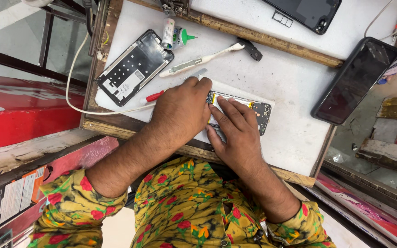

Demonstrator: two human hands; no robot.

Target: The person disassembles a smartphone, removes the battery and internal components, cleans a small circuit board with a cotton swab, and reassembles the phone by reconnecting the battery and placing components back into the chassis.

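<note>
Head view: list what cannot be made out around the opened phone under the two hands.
- Opened phone with exposed circuit board: its left half is hidden by the left hand and right hand.
- Red-handled tool: its tip is covered by the left hand.
- Circuit board parts: too small to tell apart.
- Dark phone back shell: cut off by the top edge.
- Whether either hand grips anything: the fingertips hide it.

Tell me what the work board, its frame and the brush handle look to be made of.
Work board: looks like white stone or laminate, matte, with grey scuffs and specks. Its frame: wood, rough and worn, with bare brown grain and chipped edges. Brush handle: probably plastic, smooth and white with a slight sheen. The left hand and right hand press on the opened phone.
</note>
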